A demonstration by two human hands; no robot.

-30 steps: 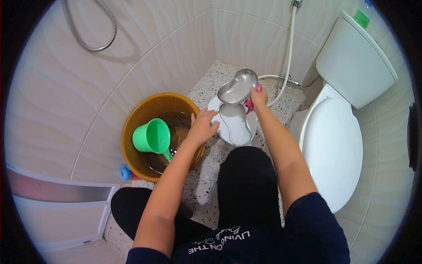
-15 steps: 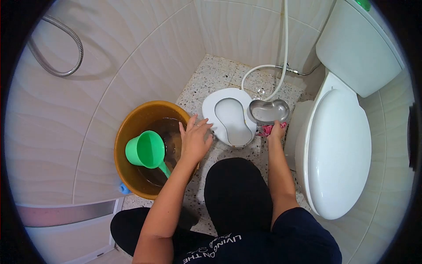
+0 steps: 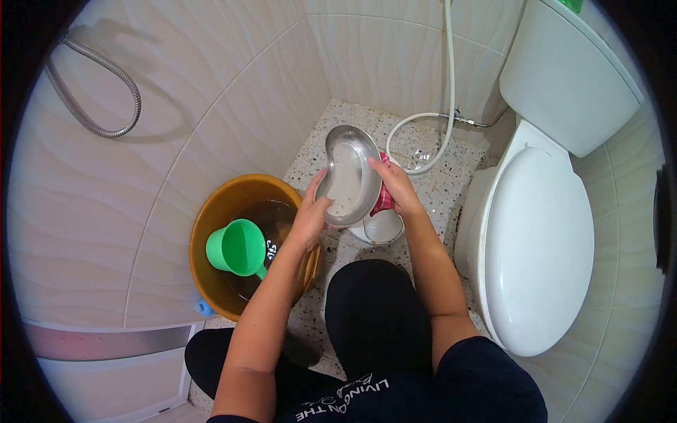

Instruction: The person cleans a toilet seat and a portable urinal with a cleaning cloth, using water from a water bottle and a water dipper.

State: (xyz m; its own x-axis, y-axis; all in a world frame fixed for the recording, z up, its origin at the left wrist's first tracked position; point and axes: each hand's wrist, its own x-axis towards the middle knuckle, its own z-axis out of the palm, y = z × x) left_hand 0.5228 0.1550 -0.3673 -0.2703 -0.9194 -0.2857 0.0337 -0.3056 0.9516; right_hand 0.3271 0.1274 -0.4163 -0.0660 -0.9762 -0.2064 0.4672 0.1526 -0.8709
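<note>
A shiny metal kidney dish (image 3: 347, 173) is held tilted between both hands, its hollow facing me. My left hand (image 3: 308, 216) grips its lower left edge, thumb on the inner side. On the opposite edge, my right hand (image 3: 396, 186) is closed with its thumb over the rim. A pink-red checked cloth (image 3: 383, 203) is pinched between that hand and the dish's outside. Beneath the dish, a white bedpan (image 3: 384, 230) rests on the floor, mostly covered from view. Left of my left hand is a brown tub (image 3: 204, 204) of water with a green dipper (image 3: 227, 248) in it.
A white toilet (image 3: 539, 254), lid down, stands at the right. A white hose (image 3: 449, 84) hangs down the back wall and curls onto the speckled floor (image 3: 437, 211). A metal shower hose (image 3: 130, 81) loops at the upper left. Something blue (image 3: 204, 308) sits beside the tub.
The kidney dish has moved left from beside the bedpan to above it, turned upright. My left hand, free before, has taken hold of it. The cloth came along in my right hand.
</note>
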